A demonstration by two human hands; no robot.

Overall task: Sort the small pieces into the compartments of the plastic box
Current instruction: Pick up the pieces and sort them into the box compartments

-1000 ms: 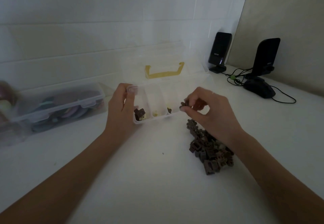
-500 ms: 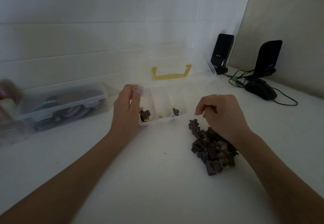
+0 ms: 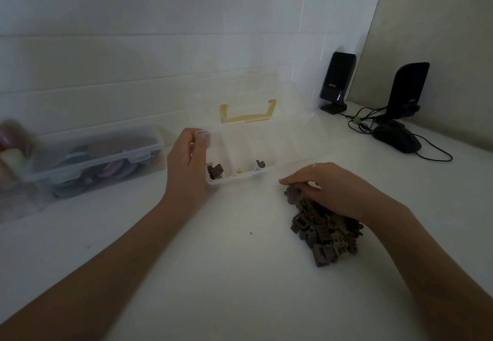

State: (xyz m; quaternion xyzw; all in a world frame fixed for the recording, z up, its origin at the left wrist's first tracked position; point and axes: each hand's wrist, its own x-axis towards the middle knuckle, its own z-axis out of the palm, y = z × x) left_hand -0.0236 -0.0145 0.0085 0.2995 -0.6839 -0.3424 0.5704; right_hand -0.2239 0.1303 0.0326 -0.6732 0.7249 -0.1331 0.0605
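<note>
Your box [image 3: 266,178] sits mid-table [image 3: 186,274], its lid [image 3: 240,98] standing open behind it against the wall [image 3: 133,47]. Your left hand [image 3: 186,164] holds the box's left end; your right hand [image 3: 328,188] rests just before its right part, on the far end of the pile [image 3: 322,236]. The three leftmost compartments each hold pieces [image 3: 214,171] — the pile lies right of centre, before the box. A closed container [image 3: 93,159] lies left of the box. Two speakers [image 3: 337,82] stand at the far right — a mouse [image 3: 396,139] before them.
</note>
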